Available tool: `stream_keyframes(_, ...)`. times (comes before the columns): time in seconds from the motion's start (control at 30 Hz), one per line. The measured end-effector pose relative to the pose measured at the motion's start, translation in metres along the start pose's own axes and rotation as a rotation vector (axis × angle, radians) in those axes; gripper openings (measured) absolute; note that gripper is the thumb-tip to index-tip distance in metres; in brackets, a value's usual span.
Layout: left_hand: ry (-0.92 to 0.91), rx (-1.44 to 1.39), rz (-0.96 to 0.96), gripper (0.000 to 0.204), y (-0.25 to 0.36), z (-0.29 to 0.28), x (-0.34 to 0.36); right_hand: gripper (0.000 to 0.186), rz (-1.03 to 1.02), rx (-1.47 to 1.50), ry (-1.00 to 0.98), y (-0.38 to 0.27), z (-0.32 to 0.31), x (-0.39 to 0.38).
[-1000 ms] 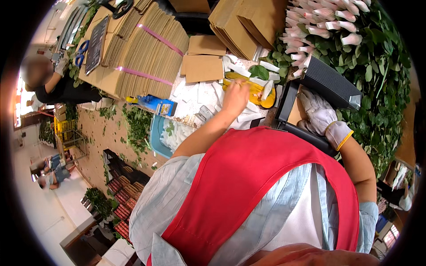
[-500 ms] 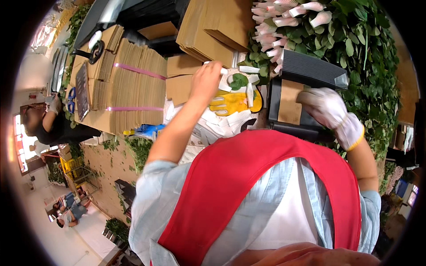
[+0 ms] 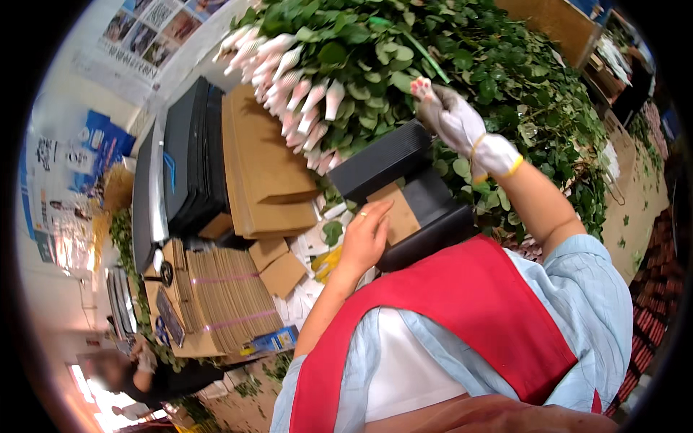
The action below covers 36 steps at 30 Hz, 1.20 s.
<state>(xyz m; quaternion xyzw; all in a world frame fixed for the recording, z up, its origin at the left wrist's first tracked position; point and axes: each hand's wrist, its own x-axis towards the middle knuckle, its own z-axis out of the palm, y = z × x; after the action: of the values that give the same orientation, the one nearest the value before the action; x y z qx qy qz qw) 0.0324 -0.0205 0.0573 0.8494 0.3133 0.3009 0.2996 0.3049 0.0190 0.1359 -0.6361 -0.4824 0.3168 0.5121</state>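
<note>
my gloved right hand [image 3: 453, 119] is closed round a rose stem [image 3: 430, 68], left hand [image 3: 364, 238] flat open on the black box [image 3: 404, 191], steadying it i guess.

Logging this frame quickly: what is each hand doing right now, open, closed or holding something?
Left hand: bare, open, fingers resting on the brown card on the black box.
Right hand: gloved, raised at the flower stems; grip cannot be told.
</note>
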Motion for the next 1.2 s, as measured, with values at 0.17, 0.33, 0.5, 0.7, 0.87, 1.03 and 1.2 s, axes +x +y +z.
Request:
stream_keyframes(0.17, -0.541, 0.114, -0.213, 0.022, -0.053, 0.024, -0.003, 0.064, 0.157, -0.446, -0.099, 0.025, -0.055, 0.109)
stream_keyframes(0.33, -0.807, 0.059, -0.422, 0.04, -0.033, 0.02, 0.012, 0.061, 0.102, -0.26, -0.187, 0.041, -0.058, 0.204)
stream_keyframes(0.5, -0.761, 0.009, -0.454, 0.063, -0.023, 0.031, 0.006, 0.057, 0.199, -0.21, -0.178, 0.009, -0.058, 0.215)
stream_keyframes(0.7, -0.764, 0.118, -0.454, 0.073, -0.02, 0.032, 0.003, 0.05, 0.029, -0.176, -0.578, 0.072, -0.07, 0.094)
stream_keyframes(0.87, -0.761, 0.101, -0.426, 0.072, -0.005, 0.033, 0.01, 0.04, -0.158, -0.18, -0.72, -0.01, -0.009, -0.007)
stream_keyframes(1.03, -0.744, 0.105, -0.394, 0.076, -0.007, 0.034, 0.018, 0.056, -0.306, -0.333, -0.67, -0.069, 0.028, -0.012)
stream_keyframes(1.2, -0.736, 0.077, -0.461, 0.07, 0.0, 0.027, 0.009, 0.051, -0.11, -0.363, -0.162, -0.03, -0.049, 0.118)
